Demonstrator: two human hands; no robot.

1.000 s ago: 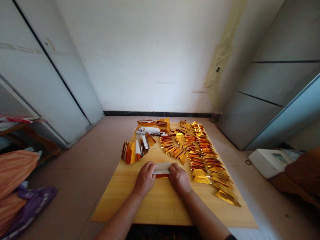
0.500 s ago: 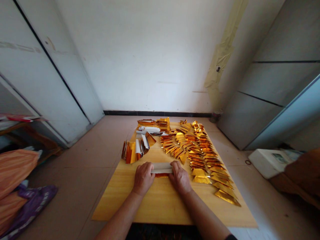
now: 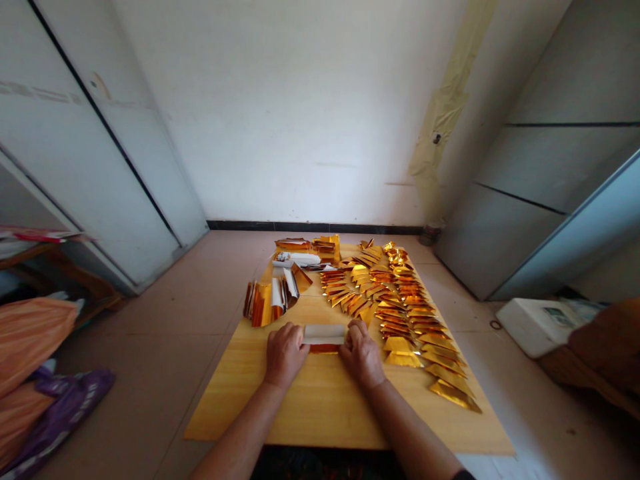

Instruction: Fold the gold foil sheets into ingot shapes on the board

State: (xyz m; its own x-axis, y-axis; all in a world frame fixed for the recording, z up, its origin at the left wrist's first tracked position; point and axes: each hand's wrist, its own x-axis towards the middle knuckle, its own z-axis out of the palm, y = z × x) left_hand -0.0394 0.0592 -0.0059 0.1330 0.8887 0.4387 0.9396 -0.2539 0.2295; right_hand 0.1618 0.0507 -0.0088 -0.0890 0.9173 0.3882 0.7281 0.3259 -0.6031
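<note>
This is looking like a room in a home. Along the left, a pale cabinet [image 3: 90, 153] is standing tall with a long dark seam, and a grey unit [image 3: 545, 160] resembling a fridge is standing on the right. Yellowish tape [image 3: 445, 113] is covering a strip of the marked white wall [image 3: 290, 120], and dark skirting [image 3: 310, 227] is edging the tiled floor [image 3: 190, 287]. Orange and purple bags [image 3: 35, 353] are slumping nearby, while folded gold papers [image 3: 416, 313] are spreading over a low wooden worktop [image 3: 325, 407].

The sheet [image 3: 324, 334] looks like matt paper, the folded pieces [image 3: 401, 355] glossy metallic foil, the tabletop [image 3: 320, 410] smooth wood.
</note>
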